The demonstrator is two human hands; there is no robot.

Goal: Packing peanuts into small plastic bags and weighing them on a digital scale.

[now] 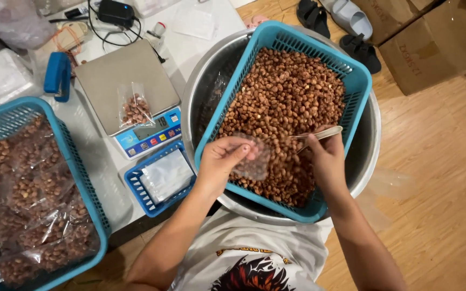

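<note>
My left hand (pixel 221 159) pinches a small clear plastic bag (pixel 253 159) over a blue basket (pixel 358 81) heaped with brown peanuts (pixel 287 91). My right hand (pixel 326 159) grips a metal spoon (pixel 319 133), its bowl lying on the nuts beside the bag's mouth. The basket rests in a large steel basin (pixel 370 145). To the left, a digital scale (pixel 128 81) carries one small bag of peanuts (pixel 135 109) on its platform.
A small blue tray of empty clear bags (pixel 163 177) sits in front of the scale. A large blue basket (pixel 79 172) at the far left holds several filled bags. A blue stapler (pixel 57 75), cables, cardboard boxes (pixel 432 48) and sandals (pixel 346 21) lie around.
</note>
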